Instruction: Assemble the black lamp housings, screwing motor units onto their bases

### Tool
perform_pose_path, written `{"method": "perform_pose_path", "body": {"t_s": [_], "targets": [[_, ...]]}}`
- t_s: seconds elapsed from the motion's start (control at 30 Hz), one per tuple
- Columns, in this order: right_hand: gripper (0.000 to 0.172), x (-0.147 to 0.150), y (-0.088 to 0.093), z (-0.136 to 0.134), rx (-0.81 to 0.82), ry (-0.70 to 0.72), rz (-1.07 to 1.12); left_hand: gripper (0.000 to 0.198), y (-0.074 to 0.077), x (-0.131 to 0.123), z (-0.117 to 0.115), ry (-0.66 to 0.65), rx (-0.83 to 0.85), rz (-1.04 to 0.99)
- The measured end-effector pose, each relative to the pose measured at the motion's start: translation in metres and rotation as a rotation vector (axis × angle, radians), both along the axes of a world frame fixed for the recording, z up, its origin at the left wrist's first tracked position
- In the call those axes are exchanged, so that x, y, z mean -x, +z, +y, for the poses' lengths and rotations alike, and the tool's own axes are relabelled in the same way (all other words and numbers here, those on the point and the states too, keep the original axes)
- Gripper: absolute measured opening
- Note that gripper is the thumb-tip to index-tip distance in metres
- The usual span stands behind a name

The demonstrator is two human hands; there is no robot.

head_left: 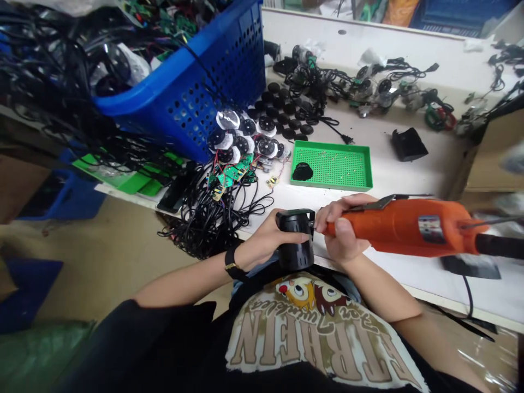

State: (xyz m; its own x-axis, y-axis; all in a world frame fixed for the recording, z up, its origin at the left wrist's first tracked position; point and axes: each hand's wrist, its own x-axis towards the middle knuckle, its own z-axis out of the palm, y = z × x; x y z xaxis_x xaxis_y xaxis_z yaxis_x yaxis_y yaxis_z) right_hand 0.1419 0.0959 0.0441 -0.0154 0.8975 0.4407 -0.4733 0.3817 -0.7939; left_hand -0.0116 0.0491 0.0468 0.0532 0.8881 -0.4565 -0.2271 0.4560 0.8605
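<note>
My left hand (268,238) is wrapped round a black plastic cylindrical housing (295,248) with slots near its lower end, held close to my body at the table's edge. In my right hand (343,232) is an orange electric screwdriver (405,226), gripped near its front end and lying sideways. Its tip meets the right side of the housing near the top; the exact contact point is partly hidden by my fingers. Just beyond my hands sits a green perforated tray (364,182) with small screws scattered in it and a dark round patch of thin black pieces (303,171).
A blue basket (172,90) heaped with cables and circuit boards stands at left. Motor parts with green boards (235,172) and tangled black cables (208,218) lie beside it. Black discs (282,117), more wired parts (368,90), a black plastic piece (408,144) and a cardboard box (497,155) are farther off.
</note>
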Motion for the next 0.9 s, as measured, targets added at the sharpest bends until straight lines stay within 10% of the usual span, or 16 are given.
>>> {"method": "perform_pose_path", "body": {"t_s": [0.13, 0.5, 0.9], "targets": [[0.036, -0.001, 0.010, 0.003, -0.190, 0.009, 0.036, 0.045, 0.003, -0.003, -0.003, -0.034, -0.035, -0.110], [0.022, 0.004, 0.037, 0.003, -0.088, -0.201, 0.025, 0.066, -0.018, 0.004, -0.011, 0.123, -0.014, -0.116], [0.032, 0.004, 0.028, 0.002, -0.179, -0.170, 0.006, 0.072, -0.029, 0.002, -0.017, 0.175, -0.006, -0.213]]}}
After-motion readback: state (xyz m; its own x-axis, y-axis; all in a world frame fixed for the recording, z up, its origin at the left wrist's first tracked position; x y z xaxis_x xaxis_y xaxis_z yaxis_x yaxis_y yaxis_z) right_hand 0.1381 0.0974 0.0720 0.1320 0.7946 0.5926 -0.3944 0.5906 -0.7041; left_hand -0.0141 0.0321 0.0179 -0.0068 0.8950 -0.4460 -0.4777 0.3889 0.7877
